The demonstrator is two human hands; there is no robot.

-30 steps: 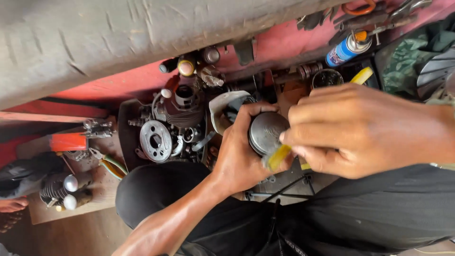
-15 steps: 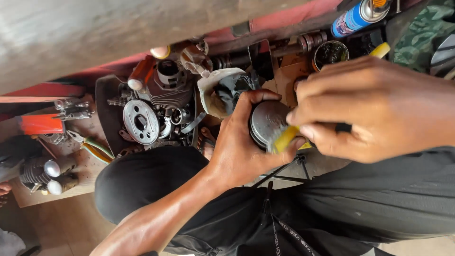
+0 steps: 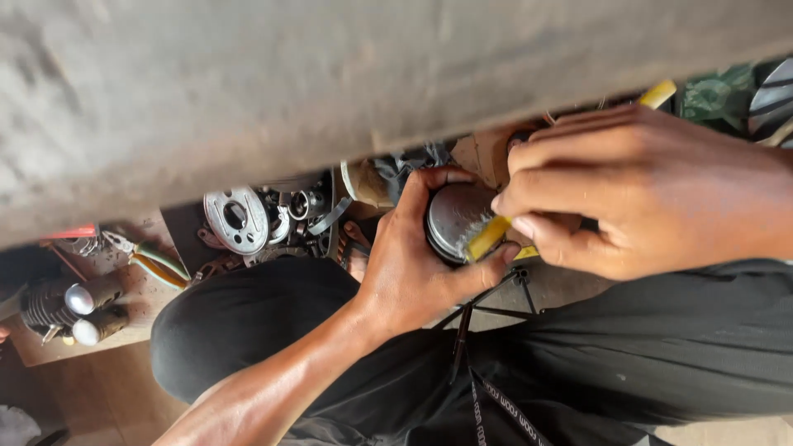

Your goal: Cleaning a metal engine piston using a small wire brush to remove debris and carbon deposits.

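My left hand (image 3: 421, 268) wraps around a round grey metal piston (image 3: 453, 216), holding it above my lap with its flat top facing me. My right hand (image 3: 636, 190) pinches a small yellow-handled brush (image 3: 483, 239) whose bristles rest against the piston's top. The two hands touch at the fingertips. My black trousers (image 3: 628, 347) fill the area below both hands.
A blurred grey surface (image 3: 330, 91) covers the upper half of the view. Below it lie a round metal engine plate (image 3: 235, 219), small engine parts, green-handled pliers (image 3: 153, 263), a finned cylinder (image 3: 41, 304) with two shiny caps, and a wooden board (image 3: 99, 330).
The view has tilted down, so the grey surface now hides the red shelf and spray can. Both hands stay on the piston, with the brush still at its top.
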